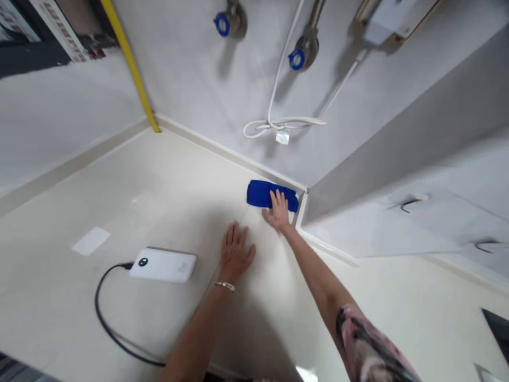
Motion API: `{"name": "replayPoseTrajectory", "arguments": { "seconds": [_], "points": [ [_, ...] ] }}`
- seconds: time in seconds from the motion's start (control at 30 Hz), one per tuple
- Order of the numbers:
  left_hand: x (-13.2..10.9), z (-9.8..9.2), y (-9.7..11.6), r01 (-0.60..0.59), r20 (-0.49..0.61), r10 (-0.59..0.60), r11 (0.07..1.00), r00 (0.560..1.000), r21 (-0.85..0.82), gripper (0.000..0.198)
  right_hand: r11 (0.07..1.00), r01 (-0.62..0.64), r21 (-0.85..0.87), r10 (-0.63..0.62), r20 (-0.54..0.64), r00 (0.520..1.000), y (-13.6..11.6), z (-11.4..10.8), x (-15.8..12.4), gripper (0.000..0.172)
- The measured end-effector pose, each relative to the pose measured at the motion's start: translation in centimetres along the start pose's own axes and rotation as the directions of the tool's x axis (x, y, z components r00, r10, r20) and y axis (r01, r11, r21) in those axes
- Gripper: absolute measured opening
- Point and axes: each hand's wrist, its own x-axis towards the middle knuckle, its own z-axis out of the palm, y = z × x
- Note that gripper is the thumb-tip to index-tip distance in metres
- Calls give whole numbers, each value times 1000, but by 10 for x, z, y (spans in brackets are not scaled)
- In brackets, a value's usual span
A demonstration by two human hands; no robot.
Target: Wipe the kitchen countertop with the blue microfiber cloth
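Observation:
A folded blue cloth lies flat on the pale countertop, close to the inner corner by the wall. My right hand rests on its right part, fingers spread and pressed flat, with the thumb out to the side on the counter. To the left and nearer to me, my left hand lies palm down on the countertop, fingers stretched out and nothing in them. A silvery bracelet circles that wrist.
A white power bank with a black cable lies at left, near a white paper piece. A yellow pipe meets the counter at the back. Blue-handled valves and a coiled white cord hang on the wall. Hooks project at right.

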Motion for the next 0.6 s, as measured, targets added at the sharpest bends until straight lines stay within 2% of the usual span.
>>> {"name": "replayPoseTrajectory", "arguments": {
  "seconds": [0.1,0.2,0.27,0.33,0.4,0.47,0.6],
  "points": [
    [1,-1,-1,-35,-55,35,999,998,7,60,994,101,42,-92,-169,981,1,22,-97,64],
    [1,0,-3,-46,-82,48,999,995,20,58,976,194,103,-159,-275,948,14,51,-209,68],
    [2,2,-4,-43,-83,46,998,995,42,58,969,203,138,-147,-339,929,26,63,-278,72],
    [2,6,-6,-43,-77,48,997,996,65,58,974,169,154,-98,-383,918,37,69,-335,73],
    [5,10,-8,-66,-71,71,995,995,76,57,980,128,151,-58,-402,914,45,71,-374,74],
    [13,15,-7,-107,-69,112,992,991,64,55,983,126,137,-60,-408,911,49,71,-395,74],
    [51,25,14,-186,-81,185,983,979,-7,53,983,124,137,-54,-430,901,47,71,-399,74]
  ]
}}
